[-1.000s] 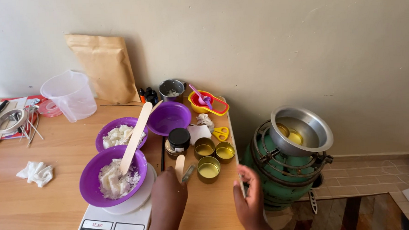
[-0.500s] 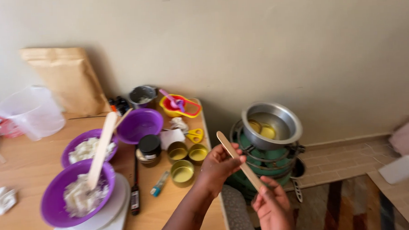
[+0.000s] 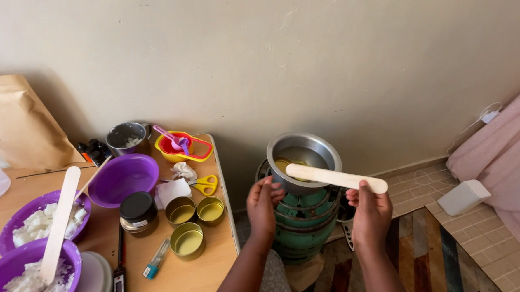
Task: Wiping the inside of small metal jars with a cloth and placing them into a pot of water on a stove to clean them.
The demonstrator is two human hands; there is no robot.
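Roughly left to right: wooden table [image 3: 178, 281] at left carries purple plastic bowls of white wax chunks [image 3: 38, 217] and three small round gold tins [image 3: 188, 239]. Left hand [image 3: 261, 207] loosely curled, fingertips at near rim of round steel pot [image 3: 304, 156] on green gas burner [image 3: 304, 220]; firm grip or not, cannot tell. Right hand [image 3: 371, 214] pinches right end of flat pale wooden stirring stick [image 3: 334, 178]. Stick long axis runs left-right, lying across pot's near rim, free end over pot, far-left of right hand.

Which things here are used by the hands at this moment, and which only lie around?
In use:
- flat wooden stick, held by right hand
- round steel pot, left hand at its rim
- green gas burner

Lying about:
- yellow-handled scissors
- three small gold tins
- empty purple plastic bowl
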